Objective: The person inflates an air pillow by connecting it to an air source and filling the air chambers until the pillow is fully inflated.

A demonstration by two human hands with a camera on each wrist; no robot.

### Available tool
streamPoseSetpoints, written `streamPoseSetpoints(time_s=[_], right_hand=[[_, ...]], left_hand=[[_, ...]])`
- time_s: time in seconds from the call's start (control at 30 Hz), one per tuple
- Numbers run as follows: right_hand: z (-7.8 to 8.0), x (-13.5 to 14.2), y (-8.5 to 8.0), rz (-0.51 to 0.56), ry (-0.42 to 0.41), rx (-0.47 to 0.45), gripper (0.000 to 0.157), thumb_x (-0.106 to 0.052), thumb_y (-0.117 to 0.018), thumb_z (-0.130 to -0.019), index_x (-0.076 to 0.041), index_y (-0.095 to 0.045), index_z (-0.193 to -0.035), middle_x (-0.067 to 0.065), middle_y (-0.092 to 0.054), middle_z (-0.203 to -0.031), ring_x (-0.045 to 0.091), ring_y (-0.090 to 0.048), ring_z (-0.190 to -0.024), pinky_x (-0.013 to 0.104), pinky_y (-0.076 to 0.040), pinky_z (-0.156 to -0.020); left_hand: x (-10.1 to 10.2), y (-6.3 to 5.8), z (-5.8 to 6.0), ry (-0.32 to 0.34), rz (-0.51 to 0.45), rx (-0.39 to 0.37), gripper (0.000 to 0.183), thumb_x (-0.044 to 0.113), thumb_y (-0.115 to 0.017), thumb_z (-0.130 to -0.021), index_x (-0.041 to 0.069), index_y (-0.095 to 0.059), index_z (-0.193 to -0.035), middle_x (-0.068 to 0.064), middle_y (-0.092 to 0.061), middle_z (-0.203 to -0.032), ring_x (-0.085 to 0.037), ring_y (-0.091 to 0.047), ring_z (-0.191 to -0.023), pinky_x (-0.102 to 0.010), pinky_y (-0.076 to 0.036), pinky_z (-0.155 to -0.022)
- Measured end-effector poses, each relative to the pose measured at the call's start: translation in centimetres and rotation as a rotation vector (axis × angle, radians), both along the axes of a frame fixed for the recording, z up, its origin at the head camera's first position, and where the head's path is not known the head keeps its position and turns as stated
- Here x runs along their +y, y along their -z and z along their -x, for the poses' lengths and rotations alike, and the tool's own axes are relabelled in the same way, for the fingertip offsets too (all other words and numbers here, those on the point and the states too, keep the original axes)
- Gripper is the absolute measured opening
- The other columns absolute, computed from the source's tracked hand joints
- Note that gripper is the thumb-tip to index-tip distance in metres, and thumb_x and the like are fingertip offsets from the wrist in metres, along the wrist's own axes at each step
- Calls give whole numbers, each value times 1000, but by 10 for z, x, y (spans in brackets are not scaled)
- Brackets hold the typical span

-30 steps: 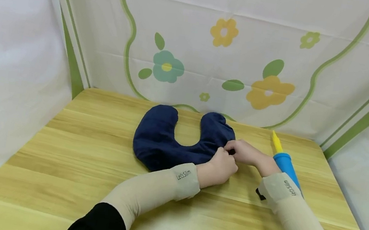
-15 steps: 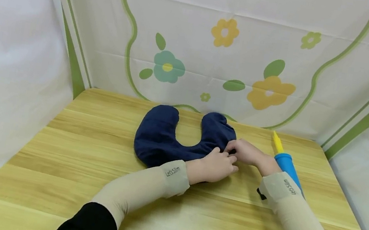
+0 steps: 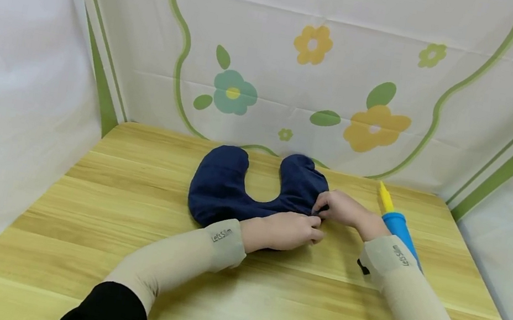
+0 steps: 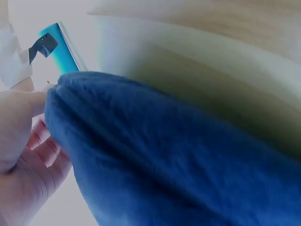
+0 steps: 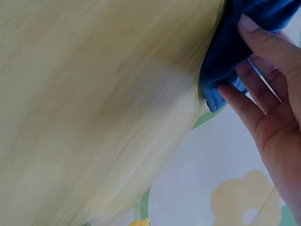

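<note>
Wood-grain table (image 3: pixel 48 233) bore a navy U-shaped pillow (image 3: pixel 220 182) near its back edge. My left hand (image 3: pixel 283 230) had shifted leftward, pinching the pillow; my right hand (image 3: pixel 342 208) kept its pinch just beyond, so the fabric was held at two close spots. My right sleeve (image 3: pixel 418 314) partly hid a blue tube (image 3: pixel 398 227), yellow tip (image 3: pixel 385 197) showing; my hands blocked the pinched bits.
</note>
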State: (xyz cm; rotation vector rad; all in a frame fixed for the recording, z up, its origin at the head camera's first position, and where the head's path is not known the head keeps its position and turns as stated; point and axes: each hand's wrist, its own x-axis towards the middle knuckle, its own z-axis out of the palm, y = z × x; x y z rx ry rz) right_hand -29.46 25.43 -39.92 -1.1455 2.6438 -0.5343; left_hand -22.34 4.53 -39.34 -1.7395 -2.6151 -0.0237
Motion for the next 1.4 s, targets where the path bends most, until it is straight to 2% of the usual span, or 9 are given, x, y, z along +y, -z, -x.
streamPoseSetpoints(time_s=[0.23,0.37,0.73,0.97,1.13,1.23,1.4], right_hand=[[-1,-1,0,-12,-4,41,18,9,-75,-86,-5,-80,-96,4,-73,-96,27,-69,-91,38,-57,-79],[-1,-1,0,-19,-1,60,18,11,-75,-85,-4,-80,-95,4,-73,-96,27,-70,-91,38,-57,-79],[-2,-7,-1,16,-23,40,15,6,-77,-87,-4,-81,-97,3,-73,-96,26,-70,-92,38,-57,-80],[-6,-11,-1,-24,1,62,16,5,-76,-88,-4,-80,-101,4,-73,-98,27,-69,-94,39,-57,-82],[-17,-13,-1,-41,-26,106,21,2,-79,-86,-3,-77,-107,8,-71,-106,29,-68,-100,44,-55,-87],[-23,-13,-1,11,-54,95,27,-5,-84,-85,-5,-77,-111,6,-70,-109,27,-67,-101,43,-55,-89],[-29,-12,3,129,-91,79,31,-10,-84,-85,-7,-76,-115,4,-69,-112,24,-66,-103,39,-56,-87]], left_hand=[[-16,0,5,36,-81,-104,12,20,-56,-107,15,-65,-101,3,-49,-93,-9,-49,-77,-16,-34,-72],[-26,1,9,66,-122,-138,10,18,-59,-106,13,-68,-103,2,-51,-94,-10,-51,-80,-16,-36,-75],[-51,-5,11,75,-132,-231,11,17,-61,-105,12,-70,-107,2,-55,-96,-12,-54,-84,-18,-41,-77],[-60,-2,13,84,-186,-226,12,16,-61,-105,12,-72,-107,3,-62,-96,-12,-59,-87,-21,-46,-82],[-62,-1,12,85,-201,-243,13,15,-60,-106,11,-72,-106,2,-65,-96,-13,-62,-89,-22,-48,-85],[-63,0,11,76,-164,-221,14,14,-59,-106,11,-72,-108,2,-67,-100,-13,-63,-92,-21,-48,-86],[-61,2,9,104,-119,-126,11,10,-61,-103,12,-71,-104,2,-66,-95,-12,-62,-86,-19,-48,-79]])
